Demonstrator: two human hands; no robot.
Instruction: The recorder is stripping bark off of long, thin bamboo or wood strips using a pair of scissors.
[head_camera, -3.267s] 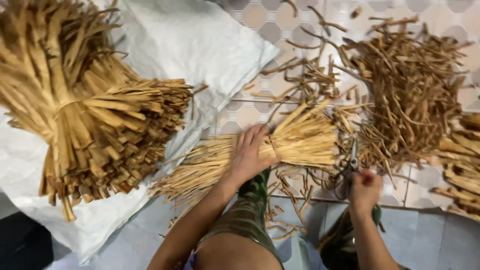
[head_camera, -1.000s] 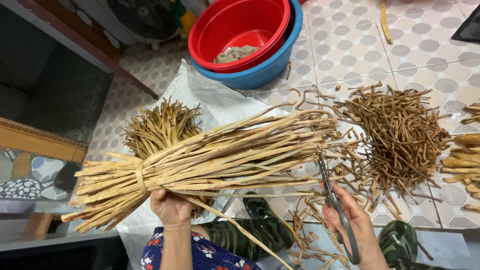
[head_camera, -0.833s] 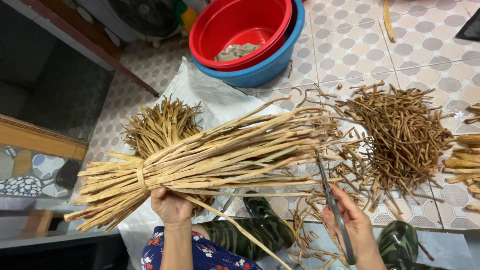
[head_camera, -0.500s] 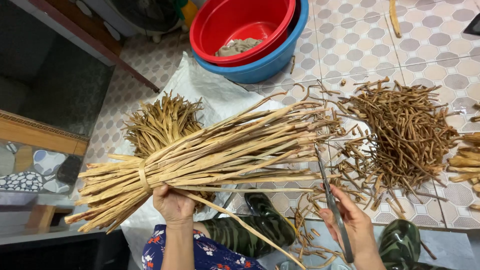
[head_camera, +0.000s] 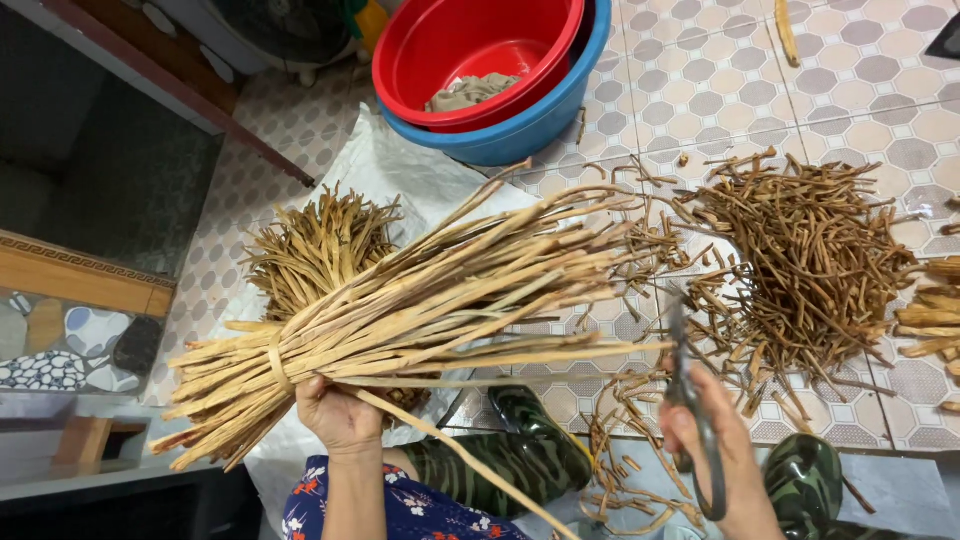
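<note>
While the left hand (head_camera: 340, 415) grips the tied bundle (head_camera: 420, 305) near its band, its long axis slants toward scissors (head_camera: 690, 400) clasped in the right hand (head_camera: 715, 460)

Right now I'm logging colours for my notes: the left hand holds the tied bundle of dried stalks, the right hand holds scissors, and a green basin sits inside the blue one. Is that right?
Not quite. The inner basin is red, not green, as the head view shows; it sits inside the blue basin. The rest stands: the left hand holds the tied bundle, and the right hand holds the scissors.

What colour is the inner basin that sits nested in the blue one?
Red; the inner basin shows plainly in the head view, nested inside the blue basin.
</note>
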